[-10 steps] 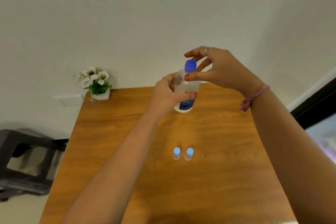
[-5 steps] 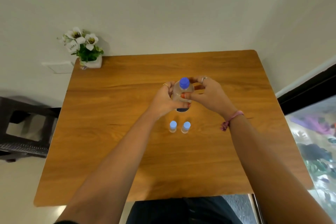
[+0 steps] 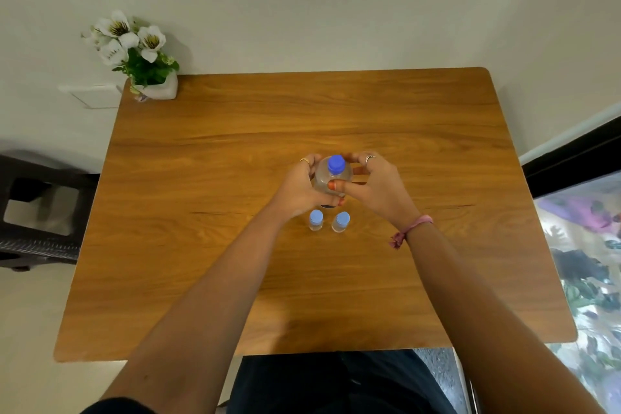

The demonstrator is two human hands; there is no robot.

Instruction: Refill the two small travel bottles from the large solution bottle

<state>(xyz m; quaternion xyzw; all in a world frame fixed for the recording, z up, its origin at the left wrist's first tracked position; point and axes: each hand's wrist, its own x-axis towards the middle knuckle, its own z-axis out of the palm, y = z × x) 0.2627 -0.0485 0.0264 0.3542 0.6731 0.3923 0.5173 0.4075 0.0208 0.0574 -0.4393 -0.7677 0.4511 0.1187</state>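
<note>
The large clear solution bottle (image 3: 331, 178) with a blue cap (image 3: 336, 165) stands upright in the middle of the wooden table (image 3: 235, 161). My left hand (image 3: 302, 188) grips its body from the left, and my right hand (image 3: 376, 188) holds its shoulder from the right, thumb across the front. Two small travel bottles with light blue caps stand side by side just in front, the left one (image 3: 316, 219) and the right one (image 3: 340, 221), both capped and untouched.
A white pot of artificial white flowers (image 3: 141, 60) stands at the table's far left corner by the wall. A dark plastic stool (image 3: 37, 212) sits on the floor to the left. A patterned fabric (image 3: 584, 262) lies beyond the table's right edge.
The view tilted down. The large bottle came down from a raised position to stand in the table's middle. My right hand moved from the cap to the bottle's shoulder.
</note>
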